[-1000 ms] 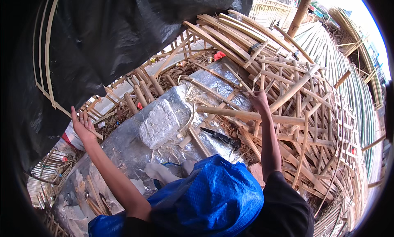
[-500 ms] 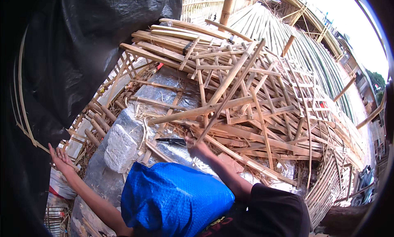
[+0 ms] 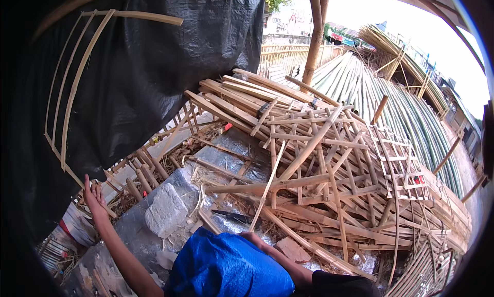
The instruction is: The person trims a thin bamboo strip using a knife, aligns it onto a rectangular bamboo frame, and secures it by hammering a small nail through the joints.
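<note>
Pale bamboo slatted frame (image 3: 76, 86): standing up-L of L hand (image 3: 94, 199), long axis nr vert., top leaning R, fronting black plastic sheet (image 3: 144, 81).
L hand: grasping frame's bottom edge.
Thin pale bamboo strip (image 3: 268, 185): rising up-R from R hand (image 3: 253, 239), long axis tilting off vert., tip pointing over brown bamboo pile (image 3: 339, 222).
R hand: nearer strip, pinching low end; partly hiding behind blue woven sheet (image 3: 226, 268).

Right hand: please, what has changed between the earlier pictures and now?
The right hand drew back from the slat pile toward the blue cloth, holding a strip. The left hand stayed at the frame; the white block and knife stayed put.
</note>
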### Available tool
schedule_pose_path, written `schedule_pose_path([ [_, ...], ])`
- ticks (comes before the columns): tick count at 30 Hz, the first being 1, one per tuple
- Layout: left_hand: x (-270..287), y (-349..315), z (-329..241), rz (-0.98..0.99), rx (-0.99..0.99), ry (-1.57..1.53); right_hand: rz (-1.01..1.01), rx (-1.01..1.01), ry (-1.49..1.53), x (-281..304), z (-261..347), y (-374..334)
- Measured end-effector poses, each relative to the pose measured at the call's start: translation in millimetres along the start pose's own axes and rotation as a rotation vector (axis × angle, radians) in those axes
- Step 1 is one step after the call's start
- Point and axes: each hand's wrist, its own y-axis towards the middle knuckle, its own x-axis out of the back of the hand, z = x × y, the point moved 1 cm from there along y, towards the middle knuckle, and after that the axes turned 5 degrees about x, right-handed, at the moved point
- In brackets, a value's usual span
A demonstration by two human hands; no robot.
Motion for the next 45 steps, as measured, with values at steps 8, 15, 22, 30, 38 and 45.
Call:
schedule_pose_path([
  [8, 12.0, 13.6, 8.3, 0.044, -0.022, -0.020, 0.043, -0.002, 0.059, -3.3, 9.6, -5.1],
  [15, 12.1, 22.1, 18.7, 0.110, -0.013, -0.090, 0.013, -0.021, 0.057, 12.8, -0.6, 5.9],
  [22, 16.8, 16.8, 2.1, 0.167, -0.060, -0.099, -0.078, 0.296, 0.159, -36.7, 39.6, -41.9],
  [30, 26.4, 25.8, 1.2, 0.179, -0.030, -0.158, -0.158, 0.775, 0.352, -33.1, 60.3, -53.7],
  [38, 22.7, 22.0, 4.3, 0.168, -0.026, -0.165, -0.189, 0.382, 0.316, -28.9, 45.4, -46.9],
  [45, 3.9, -8.0, -9.0, 0.079, -0.042, -0.115, -0.193, 0.337, 0.348, -27.2, 44.9, -46.2],
])
